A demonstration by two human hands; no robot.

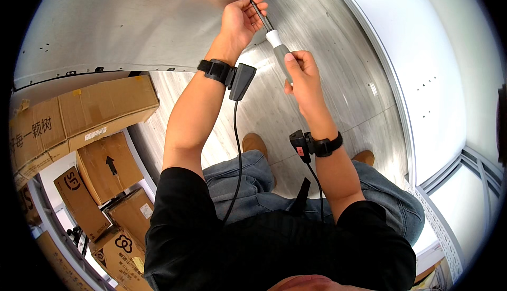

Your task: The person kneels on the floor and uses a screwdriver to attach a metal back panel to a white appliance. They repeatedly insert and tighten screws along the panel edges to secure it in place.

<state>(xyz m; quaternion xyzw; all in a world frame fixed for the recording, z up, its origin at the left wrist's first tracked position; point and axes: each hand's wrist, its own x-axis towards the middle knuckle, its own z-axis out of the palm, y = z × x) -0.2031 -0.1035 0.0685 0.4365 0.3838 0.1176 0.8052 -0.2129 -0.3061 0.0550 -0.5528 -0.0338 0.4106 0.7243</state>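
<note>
A screwdriver (pixel 279 50) with a grey and white handle and a long dark shaft slants up toward the edge of a large metal panel (pixel 158 32). My right hand (pixel 303 74) is wrapped round its handle, the thumb lying along the grey part. Up at the shaft's far end, my left hand (pixel 240 23) has its fingers curled round the shaft, close to the panel's edge. The screwdriver's tip is partly hidden by those fingers, so I cannot tell what it touches.
Cardboard boxes (pixel 108 109) lie at the left, several of them on a rack (pixel 39 201). A tall white cabinet side (pixel 422 53) bounds the right. Light wood-look floor (pixel 343 59) shows between. Black cables (pixel 237 159) run from straps on both wrists.
</note>
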